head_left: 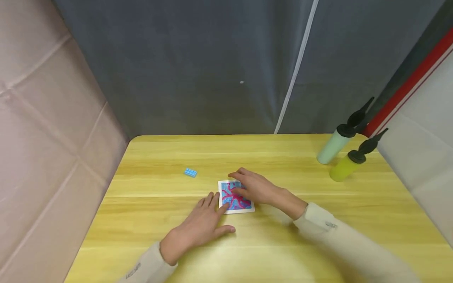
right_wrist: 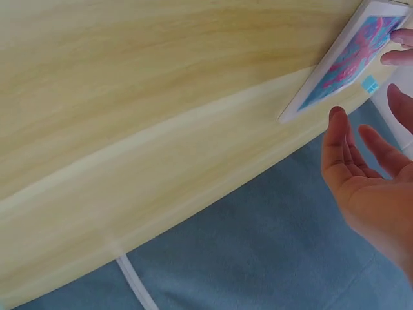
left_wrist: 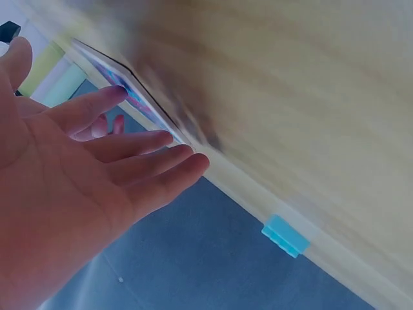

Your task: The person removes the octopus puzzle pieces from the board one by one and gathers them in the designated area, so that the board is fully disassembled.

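A small square picture (head_left: 242,205) with a white border shows a branching pink shape on blue, lying flat on the wooden table. My left hand (head_left: 199,226) reaches its left edge, fingers extended and index fingertip over the lower-left corner. From the right, my right hand (head_left: 257,187) hovers over the picture's upper right part, its fingers loosely bent. In the right wrist view, that hand (right_wrist: 377,190) has a gap between thumb and fingers, with nothing held. The left wrist view has the left palm (left_wrist: 64,174) beside the picture's edge.
A light blue toy building brick (head_left: 190,172) sits behind and left of the picture. At the back right stand a pale green bottle (head_left: 332,148) and a yellow-green bottle (head_left: 342,169), both with black tops. A grey curtain (head_left: 198,70) hangs behind the table (head_left: 148,165).
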`<state>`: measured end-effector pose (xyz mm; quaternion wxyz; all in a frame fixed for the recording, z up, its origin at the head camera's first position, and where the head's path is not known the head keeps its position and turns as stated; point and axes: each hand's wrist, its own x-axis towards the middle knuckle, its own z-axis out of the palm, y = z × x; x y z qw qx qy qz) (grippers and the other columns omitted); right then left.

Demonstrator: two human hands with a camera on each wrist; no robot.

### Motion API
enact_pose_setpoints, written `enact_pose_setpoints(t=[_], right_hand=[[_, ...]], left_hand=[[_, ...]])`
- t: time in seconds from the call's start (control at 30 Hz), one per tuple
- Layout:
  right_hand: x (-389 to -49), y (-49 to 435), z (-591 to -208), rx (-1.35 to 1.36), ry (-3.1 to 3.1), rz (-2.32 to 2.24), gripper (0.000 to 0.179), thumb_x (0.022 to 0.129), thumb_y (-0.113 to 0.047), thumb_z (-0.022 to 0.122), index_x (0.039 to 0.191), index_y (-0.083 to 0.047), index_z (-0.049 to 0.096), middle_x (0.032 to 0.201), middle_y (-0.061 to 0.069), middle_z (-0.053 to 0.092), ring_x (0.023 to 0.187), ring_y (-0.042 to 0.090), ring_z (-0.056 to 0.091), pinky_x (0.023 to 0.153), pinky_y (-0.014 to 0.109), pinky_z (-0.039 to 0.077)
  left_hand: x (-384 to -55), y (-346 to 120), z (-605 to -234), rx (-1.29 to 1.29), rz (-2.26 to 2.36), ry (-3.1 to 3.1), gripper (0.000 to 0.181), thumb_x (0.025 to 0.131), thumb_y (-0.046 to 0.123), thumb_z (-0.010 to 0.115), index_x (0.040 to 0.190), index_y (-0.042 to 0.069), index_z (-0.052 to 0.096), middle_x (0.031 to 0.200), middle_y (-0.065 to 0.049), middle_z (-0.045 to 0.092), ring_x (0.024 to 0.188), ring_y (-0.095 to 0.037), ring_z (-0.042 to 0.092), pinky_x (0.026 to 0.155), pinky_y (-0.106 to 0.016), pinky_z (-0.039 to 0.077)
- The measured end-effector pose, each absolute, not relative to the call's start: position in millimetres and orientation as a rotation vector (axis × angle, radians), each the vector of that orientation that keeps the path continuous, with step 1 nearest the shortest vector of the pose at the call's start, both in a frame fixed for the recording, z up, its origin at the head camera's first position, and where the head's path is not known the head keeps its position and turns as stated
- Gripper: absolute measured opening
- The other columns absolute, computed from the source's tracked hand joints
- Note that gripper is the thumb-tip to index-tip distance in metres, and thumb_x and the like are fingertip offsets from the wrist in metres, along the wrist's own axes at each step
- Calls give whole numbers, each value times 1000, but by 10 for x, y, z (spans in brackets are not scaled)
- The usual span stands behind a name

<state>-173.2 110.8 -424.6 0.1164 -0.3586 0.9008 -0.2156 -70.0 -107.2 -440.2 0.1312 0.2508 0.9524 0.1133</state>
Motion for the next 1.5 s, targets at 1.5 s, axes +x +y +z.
enact_pose_setpoints(t=[1.5], right_hand=[[-1729, 890, -4336, -716, 2658, -640, 19, 98, -11, 67, 117, -6, 67, 103, 6, 60, 84, 17, 52, 82, 36, 52]], left_hand=[[-630, -756, -4447, 763, 218, 2818, 75, 99, 57, 59, 153, 5, 49, 160, -36, 34, 149, -52, 35, 121, -57, 37]])
